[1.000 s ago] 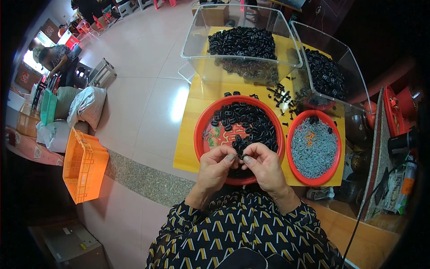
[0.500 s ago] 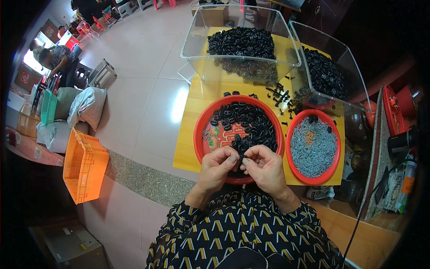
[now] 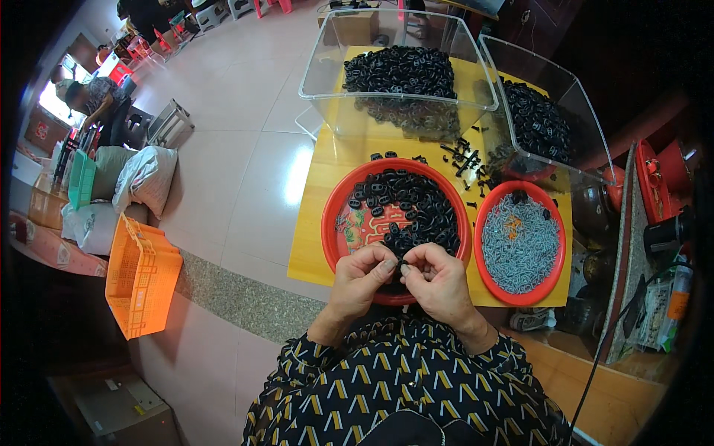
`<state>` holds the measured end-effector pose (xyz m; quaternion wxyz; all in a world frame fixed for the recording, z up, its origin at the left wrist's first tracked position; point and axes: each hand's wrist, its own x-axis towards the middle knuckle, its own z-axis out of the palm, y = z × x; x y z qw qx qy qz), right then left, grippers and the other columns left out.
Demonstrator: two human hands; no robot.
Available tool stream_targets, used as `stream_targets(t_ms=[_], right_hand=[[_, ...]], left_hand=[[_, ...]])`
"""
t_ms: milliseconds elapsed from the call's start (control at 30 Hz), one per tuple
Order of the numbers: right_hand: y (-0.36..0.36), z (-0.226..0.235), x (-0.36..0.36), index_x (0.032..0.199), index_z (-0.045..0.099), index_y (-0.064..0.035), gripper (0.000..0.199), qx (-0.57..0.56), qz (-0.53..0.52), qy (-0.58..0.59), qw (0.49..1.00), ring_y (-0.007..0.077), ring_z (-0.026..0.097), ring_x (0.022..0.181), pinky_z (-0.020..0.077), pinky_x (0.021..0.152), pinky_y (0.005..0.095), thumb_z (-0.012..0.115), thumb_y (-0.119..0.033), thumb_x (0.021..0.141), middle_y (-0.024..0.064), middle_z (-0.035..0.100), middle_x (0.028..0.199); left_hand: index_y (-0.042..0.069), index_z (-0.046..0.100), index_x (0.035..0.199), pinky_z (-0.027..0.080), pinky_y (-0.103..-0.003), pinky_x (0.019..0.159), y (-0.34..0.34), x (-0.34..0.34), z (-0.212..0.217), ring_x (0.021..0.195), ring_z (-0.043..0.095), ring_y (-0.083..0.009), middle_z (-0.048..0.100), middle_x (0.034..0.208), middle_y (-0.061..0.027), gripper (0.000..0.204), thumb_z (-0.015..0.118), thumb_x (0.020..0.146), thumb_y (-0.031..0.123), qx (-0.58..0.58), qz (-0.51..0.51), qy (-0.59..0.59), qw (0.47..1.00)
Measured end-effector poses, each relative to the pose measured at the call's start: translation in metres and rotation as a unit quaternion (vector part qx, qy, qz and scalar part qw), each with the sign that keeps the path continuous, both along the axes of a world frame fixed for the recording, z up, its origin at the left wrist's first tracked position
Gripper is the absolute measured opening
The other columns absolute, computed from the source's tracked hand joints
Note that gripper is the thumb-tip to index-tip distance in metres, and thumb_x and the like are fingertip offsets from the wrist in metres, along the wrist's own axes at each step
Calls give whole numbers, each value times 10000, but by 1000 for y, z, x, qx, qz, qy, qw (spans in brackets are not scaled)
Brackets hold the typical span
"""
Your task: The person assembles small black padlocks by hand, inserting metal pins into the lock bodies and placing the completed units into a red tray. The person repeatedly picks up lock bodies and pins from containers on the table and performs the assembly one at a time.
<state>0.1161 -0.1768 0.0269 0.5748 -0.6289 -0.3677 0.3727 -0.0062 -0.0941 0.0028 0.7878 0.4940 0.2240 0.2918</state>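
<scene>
The yellow tabletop (image 3: 312, 253) carries everything, and it is quite full, so you have little free place for a mistake. At its far edge stand two clear plastic bins (image 3: 387, 111), both loaded with black plastic pieces. They are tall and light, I think, and a push from your elbow could tip one.

Nearer to you, at the front edge, sits the big red bowl (image 3: 335, 230) with more black pieces (image 3: 409, 204) inside. Its near rim seems to hang over the tabletop edge, just under your hands. If you lean your wrists on this rim, the bowl may flip and spill all onto the floor (image 3: 245, 171). Beside it, toward the right front corner, is the smaller red bowl (image 3: 554, 253), full of small grey metal parts (image 3: 520, 245).

Some loose black pieces (image 3: 465, 160) lie between the bins and the bowls; these roll off easily if you sweep across them.

Your left hand (image 3: 361, 279) and your right hand (image 3: 439, 279) meet over the near rim of the big bowl. The fingertips of both pinch closed on one small black piece (image 3: 402, 265) between them; it is mostly hidden. If the pinch slips, this piece probably falls into your lap or onto the floor, not back in the bowl.
</scene>
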Motion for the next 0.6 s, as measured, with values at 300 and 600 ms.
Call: stream_targets(t_ms=[300,600], right_hand=[[-4,-2,3,853,540,32,74,-24,33,-29,999,59,566,670,481,580,189,552,48,781,29,569,767],[-1,-16,4,778,560,10,45,30,-23,-77,996,50,524,543,415,471,213,594,-10,756,23,575,639]], left_hand=[[-19,572,753,395,-230,608,0,2,7,677,495,-107,529,709,-31,76,582,786,49,180,36,96,978],[-30,585,766,422,-218,599,-1,11,16,678,523,-93,560,726,-42,62,581,784,30,156,16,127,979]])
